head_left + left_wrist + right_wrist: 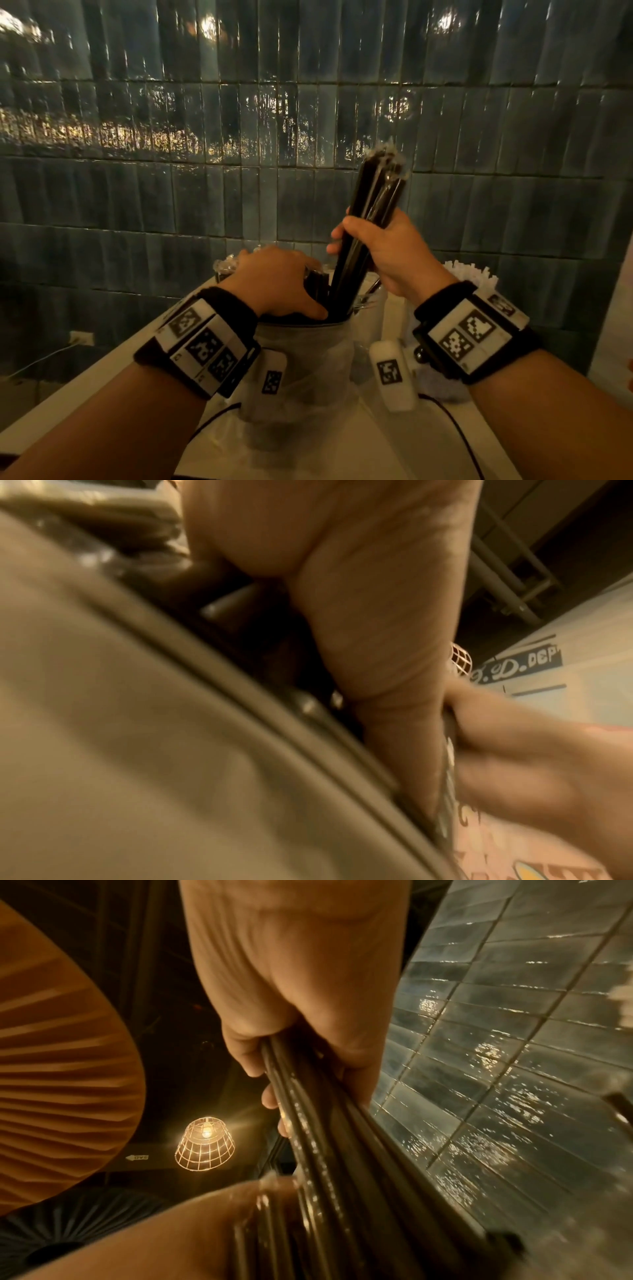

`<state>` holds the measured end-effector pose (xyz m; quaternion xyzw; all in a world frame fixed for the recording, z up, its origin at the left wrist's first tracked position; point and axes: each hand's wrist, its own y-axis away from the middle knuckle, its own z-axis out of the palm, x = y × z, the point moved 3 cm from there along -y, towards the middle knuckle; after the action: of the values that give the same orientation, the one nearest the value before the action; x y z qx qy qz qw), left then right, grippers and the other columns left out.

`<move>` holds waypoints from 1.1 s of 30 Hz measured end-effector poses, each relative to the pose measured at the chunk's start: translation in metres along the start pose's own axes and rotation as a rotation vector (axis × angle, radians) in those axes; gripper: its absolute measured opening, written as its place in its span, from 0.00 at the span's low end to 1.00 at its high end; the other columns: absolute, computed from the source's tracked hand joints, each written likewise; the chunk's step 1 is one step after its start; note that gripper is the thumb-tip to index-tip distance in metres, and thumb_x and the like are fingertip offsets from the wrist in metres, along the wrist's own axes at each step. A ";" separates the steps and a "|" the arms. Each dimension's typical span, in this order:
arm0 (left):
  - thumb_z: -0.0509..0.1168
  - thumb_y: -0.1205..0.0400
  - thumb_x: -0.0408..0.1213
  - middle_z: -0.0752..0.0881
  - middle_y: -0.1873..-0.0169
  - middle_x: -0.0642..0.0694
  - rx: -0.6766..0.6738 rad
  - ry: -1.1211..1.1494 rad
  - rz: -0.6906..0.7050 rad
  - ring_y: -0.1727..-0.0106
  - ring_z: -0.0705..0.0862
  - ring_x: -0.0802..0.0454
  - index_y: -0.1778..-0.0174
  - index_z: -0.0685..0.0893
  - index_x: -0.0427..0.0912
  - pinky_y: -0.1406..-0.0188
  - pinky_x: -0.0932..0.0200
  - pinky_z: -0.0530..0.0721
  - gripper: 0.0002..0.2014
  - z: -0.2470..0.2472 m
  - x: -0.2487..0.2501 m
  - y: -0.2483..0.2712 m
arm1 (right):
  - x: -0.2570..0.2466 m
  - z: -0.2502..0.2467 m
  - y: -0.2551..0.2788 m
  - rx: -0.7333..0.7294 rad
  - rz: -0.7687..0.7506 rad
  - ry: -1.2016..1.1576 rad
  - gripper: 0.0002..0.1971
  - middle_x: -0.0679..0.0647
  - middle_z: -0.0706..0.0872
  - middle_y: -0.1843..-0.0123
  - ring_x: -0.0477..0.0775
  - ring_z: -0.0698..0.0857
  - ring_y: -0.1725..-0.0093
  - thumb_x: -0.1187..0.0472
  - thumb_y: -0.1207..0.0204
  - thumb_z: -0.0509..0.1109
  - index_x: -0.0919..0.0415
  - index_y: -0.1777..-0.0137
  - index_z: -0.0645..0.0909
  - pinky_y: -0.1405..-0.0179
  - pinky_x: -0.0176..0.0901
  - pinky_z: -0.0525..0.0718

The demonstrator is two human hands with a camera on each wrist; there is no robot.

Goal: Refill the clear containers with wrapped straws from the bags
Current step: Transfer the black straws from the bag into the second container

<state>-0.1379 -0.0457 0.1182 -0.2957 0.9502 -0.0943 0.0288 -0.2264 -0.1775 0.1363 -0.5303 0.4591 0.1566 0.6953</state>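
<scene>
A translucent zip bag (301, 359) stands on the white counter and holds black wrapped straws. My left hand (277, 277) grips the bag's mouth, thumb on the near rim and fingers curled over the far side; the left wrist view shows this left hand (369, 588) close against the bag's zip edge (240, 696). My right hand (376, 246) grips a bundle of black wrapped straws (376, 192), tilted up to the right, its lower ends still inside the bag. In the right wrist view the bundle (329, 1137) runs through my right hand (291, 974).
White wrapped straws (469, 274) stand in a container at the right. Clear wrapper ends (224, 265) show behind my left hand. The tiled wall (308, 102) is close behind the white counter (102, 377). A black cable (455, 428) lies on the counter.
</scene>
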 end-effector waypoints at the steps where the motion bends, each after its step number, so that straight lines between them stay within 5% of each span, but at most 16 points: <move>1: 0.68 0.36 0.70 0.82 0.42 0.58 0.000 0.000 0.004 0.35 0.77 0.48 0.35 0.75 0.68 0.30 0.31 0.66 0.32 -0.001 0.004 -0.001 | -0.007 -0.001 -0.004 0.000 -0.004 0.009 0.02 0.54 0.89 0.65 0.59 0.90 0.62 0.66 0.22 0.68 0.61 0.51 0.78 0.64 0.45 0.87; 12: 0.65 0.37 0.75 0.79 0.37 0.56 0.010 -0.027 0.056 0.33 0.74 0.44 0.33 0.75 0.65 0.31 0.30 0.65 0.37 0.002 0.022 -0.007 | -0.044 -0.016 -0.031 0.003 -0.025 0.128 0.07 0.53 0.89 0.65 0.57 0.90 0.62 0.66 0.22 0.69 0.62 0.46 0.77 0.66 0.42 0.87; 19: 0.67 0.35 0.71 0.78 0.35 0.56 -0.016 -0.028 0.044 0.31 0.72 0.44 0.32 0.73 0.66 0.30 0.27 0.62 0.35 0.002 0.021 -0.011 | -0.050 -0.020 -0.042 0.007 -0.115 0.221 0.06 0.53 0.90 0.63 0.59 0.91 0.59 0.65 0.23 0.70 0.61 0.48 0.79 0.54 0.50 0.89; 28: 0.67 0.35 0.70 0.79 0.37 0.55 0.017 -0.047 0.063 0.33 0.74 0.44 0.33 0.74 0.65 0.33 0.27 0.65 0.33 0.003 0.018 -0.011 | 0.003 -0.034 -0.053 0.249 -0.163 0.338 0.05 0.52 0.90 0.62 0.51 0.91 0.58 0.62 0.26 0.72 0.58 0.52 0.81 0.47 0.57 0.87; 33: 0.67 0.35 0.70 0.80 0.41 0.55 0.025 -0.025 0.069 0.34 0.74 0.44 0.51 0.74 0.66 0.33 0.26 0.65 0.22 0.003 0.012 -0.010 | 0.045 -0.040 -0.054 0.336 -0.097 0.408 0.09 0.54 0.89 0.60 0.46 0.89 0.59 0.62 0.26 0.73 0.63 0.48 0.81 0.47 0.57 0.87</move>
<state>-0.1420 -0.0614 0.1169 -0.2637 0.9581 -0.1015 0.0474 -0.1833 -0.2455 0.1310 -0.4492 0.5834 -0.0652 0.6735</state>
